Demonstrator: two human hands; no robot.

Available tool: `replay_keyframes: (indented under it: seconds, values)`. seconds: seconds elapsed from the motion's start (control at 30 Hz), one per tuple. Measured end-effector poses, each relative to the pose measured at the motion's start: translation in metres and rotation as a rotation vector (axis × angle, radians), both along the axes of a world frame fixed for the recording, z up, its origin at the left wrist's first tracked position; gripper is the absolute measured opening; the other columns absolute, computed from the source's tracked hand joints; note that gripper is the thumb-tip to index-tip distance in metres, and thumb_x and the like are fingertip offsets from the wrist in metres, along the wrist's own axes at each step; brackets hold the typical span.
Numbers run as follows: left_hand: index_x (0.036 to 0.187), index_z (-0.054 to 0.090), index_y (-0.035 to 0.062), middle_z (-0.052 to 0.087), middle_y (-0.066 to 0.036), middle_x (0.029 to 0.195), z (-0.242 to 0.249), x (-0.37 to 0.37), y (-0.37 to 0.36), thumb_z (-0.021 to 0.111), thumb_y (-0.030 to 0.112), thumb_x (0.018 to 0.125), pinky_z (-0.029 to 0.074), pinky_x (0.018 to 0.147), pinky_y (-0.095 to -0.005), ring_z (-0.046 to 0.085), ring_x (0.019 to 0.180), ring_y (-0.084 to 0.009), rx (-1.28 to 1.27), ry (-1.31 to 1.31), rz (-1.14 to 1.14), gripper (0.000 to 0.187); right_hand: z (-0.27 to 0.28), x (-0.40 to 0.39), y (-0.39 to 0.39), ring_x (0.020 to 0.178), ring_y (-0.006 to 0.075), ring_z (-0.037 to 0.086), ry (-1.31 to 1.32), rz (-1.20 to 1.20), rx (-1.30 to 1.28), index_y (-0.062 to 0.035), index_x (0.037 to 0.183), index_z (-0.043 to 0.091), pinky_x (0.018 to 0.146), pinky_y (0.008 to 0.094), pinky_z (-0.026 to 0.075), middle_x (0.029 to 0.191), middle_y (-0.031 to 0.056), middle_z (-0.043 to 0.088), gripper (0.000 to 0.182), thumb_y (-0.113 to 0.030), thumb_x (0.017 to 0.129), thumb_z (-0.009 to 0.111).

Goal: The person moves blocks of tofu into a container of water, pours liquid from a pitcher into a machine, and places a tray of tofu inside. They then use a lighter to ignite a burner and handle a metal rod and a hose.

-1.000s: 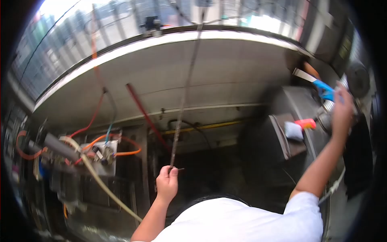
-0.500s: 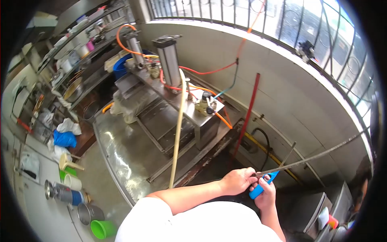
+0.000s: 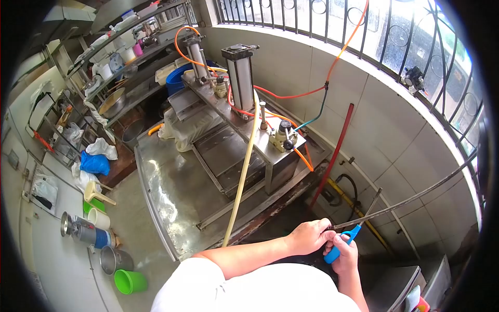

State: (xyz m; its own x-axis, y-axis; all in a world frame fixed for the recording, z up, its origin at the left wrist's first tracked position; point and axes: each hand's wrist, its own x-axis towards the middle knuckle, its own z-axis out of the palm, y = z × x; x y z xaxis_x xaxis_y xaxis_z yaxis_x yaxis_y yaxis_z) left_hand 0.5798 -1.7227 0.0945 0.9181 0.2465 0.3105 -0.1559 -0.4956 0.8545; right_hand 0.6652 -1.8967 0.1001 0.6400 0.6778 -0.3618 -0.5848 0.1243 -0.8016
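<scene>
At the lower middle, my left hand (image 3: 310,236) is closed around the end of a long dark hose (image 3: 410,198), which runs up to the right edge. Just right of it, my right hand (image 3: 345,254) is wrapped round a blue-handled tool (image 3: 343,246) with a thin dark rod pointing up and right. The two hands touch or nearly touch, and the tool's upper part lies against the hose. What sits between my fingertips is too small to make out.
A steel press table (image 3: 176,208) with upright cylinders (image 3: 240,80) stands ahead, a pale hose (image 3: 244,182) crossing it. A red pipe (image 3: 338,143) leans by the tiled wall. Buckets, including a green one (image 3: 130,281), stand at lower left; metal boxes (image 3: 405,286) at lower right.
The view has shifted, so the table and wall appear slightly lower and further right. Both hands keep their grip on the hose and the blue-handled tool, my left fingers now bent closer to my right.
</scene>
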Motion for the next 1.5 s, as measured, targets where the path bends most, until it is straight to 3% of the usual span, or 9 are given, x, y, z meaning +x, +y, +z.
replay_keyframes:
  seconds: [0.7, 0.8, 0.9, 1.03, 1.13, 1.23, 1.27, 1.3, 1.5]
  values:
    - [0.101, 0.058, 0.0015, 0.068, -0.022, 0.089, -0.004, -0.006, -0.002, 0.064, 0.028, 0.102, 0.055, 0.070, -0.0471, 0.069, 0.085, -0.0425, -0.002, 0.101, 0.003, 0.027, -0.012, -0.003, -0.002, 0.068, 0.0203, 0.062, 0.139, 0.068, 0.066, -0.0058, 0.093, 0.064, 0.065, 0.0371, 0.054, 0.079, 0.0066, 0.063, 0.019, -0.022, 0.092, 0.074]
    - [0.102, 0.059, 0.0024, 0.069, -0.022, 0.090, -0.012, -0.010, 0.004, 0.064, 0.028, 0.101, 0.054, 0.072, -0.0478, 0.069, 0.087, -0.0425, 0.031, 0.112, 0.068, 0.026, -0.015, -0.003, 0.001, 0.070, 0.0219, 0.062, 0.201, 0.059, 0.053, -0.0061, 0.109, 0.060, 0.066, 0.0391, 0.055, 0.086, 0.0080, 0.063, 0.022, -0.019, 0.094, 0.070]
    - [0.104, 0.063, 0.0041, 0.070, -0.020, 0.094, -0.034, -0.018, 0.018, 0.062, 0.034, 0.102, 0.054, 0.075, -0.0492, 0.069, 0.090, -0.0418, 0.101, 0.173, 0.170, 0.030, -0.059, 0.005, -0.016, 0.072, 0.0259, 0.063, 0.228, 0.085, -0.180, -0.0165, 0.139, 0.042, 0.068, 0.0440, 0.057, 0.093, 0.0109, 0.063, 0.049, -0.011, 0.095, 0.062]
    - [0.098, 0.069, 0.0067, 0.072, -0.020, 0.090, -0.047, -0.046, 0.038, 0.065, 0.044, 0.098, 0.055, 0.073, -0.0473, 0.071, 0.087, -0.0395, 0.037, 0.362, 0.253, 0.037, -0.063, 0.000, -0.033, 0.062, 0.0224, 0.061, 0.234, 0.015, -0.382, -0.0123, 0.142, 0.040, 0.056, 0.0377, 0.053, 0.094, 0.0119, 0.065, 0.058, -0.005, 0.089, 0.064]
    - [0.093, 0.068, 0.0049, 0.071, -0.019, 0.080, -0.062, -0.064, 0.048, 0.066, 0.061, 0.092, 0.054, 0.066, -0.0478, 0.071, 0.078, -0.0396, 0.124, 0.464, 0.383, 0.056, -0.064, 0.029, -0.052, 0.047, 0.0084, 0.044, -0.134, -0.193, -0.439, -0.0169, 0.134, 0.052, 0.039, 0.0238, 0.033, 0.077, 0.0015, 0.060, 0.045, -0.012, 0.091, 0.067]
    - [0.083, 0.065, 0.0043, 0.069, -0.019, 0.072, -0.074, -0.078, 0.053, 0.066, 0.065, 0.091, 0.053, 0.063, -0.0488, 0.071, 0.071, -0.0403, 0.186, 0.545, 0.416, 0.061, -0.045, 0.079, -0.076, 0.051, 0.0034, 0.036, -0.499, -0.379, -0.480, -0.0127, 0.148, 0.050, 0.045, 0.0225, 0.029, 0.077, -0.0064, 0.049, 0.055, -0.020, 0.097, 0.068]
    - [0.083, 0.064, 0.0043, 0.069, -0.019, 0.072, -0.074, -0.082, 0.054, 0.066, 0.063, 0.091, 0.054, 0.062, -0.0489, 0.071, 0.071, -0.0403, 0.192, 0.545, 0.414, 0.060, -0.046, 0.104, -0.089, 0.082, 0.0081, 0.050, -0.731, -0.446, -0.569, -0.0042, 0.142, 0.056, 0.075, 0.0245, 0.044, 0.099, -0.0018, 0.057, 0.049, -0.016, 0.097, 0.067]
    - [0.082, 0.064, 0.0042, 0.069, -0.019, 0.071, -0.075, -0.085, 0.054, 0.066, 0.062, 0.092, 0.054, 0.062, -0.0491, 0.071, 0.070, -0.0402, 0.198, 0.546, 0.409, 0.058, -0.013, 0.109, -0.089, 0.091, 0.0109, 0.050, -0.877, -0.488, -0.622, 0.0002, 0.138, 0.057, 0.086, 0.0262, 0.043, 0.108, 0.0015, 0.058, 0.045, -0.016, 0.097, 0.067]
    - [0.084, 0.065, 0.0053, 0.069, -0.021, 0.074, -0.085, -0.091, 0.053, 0.065, 0.054, 0.093, 0.054, 0.064, -0.0520, 0.070, 0.075, -0.0428, 0.206, 0.565, 0.377, 0.049, 0.033, 0.162, -0.130, 0.070, 0.0117, 0.041, -1.080, -0.745, -0.816, -0.0075, 0.113, 0.059, 0.064, 0.0301, 0.039, 0.079, -0.0012, 0.043, 0.023, -0.018, 0.096, 0.070]
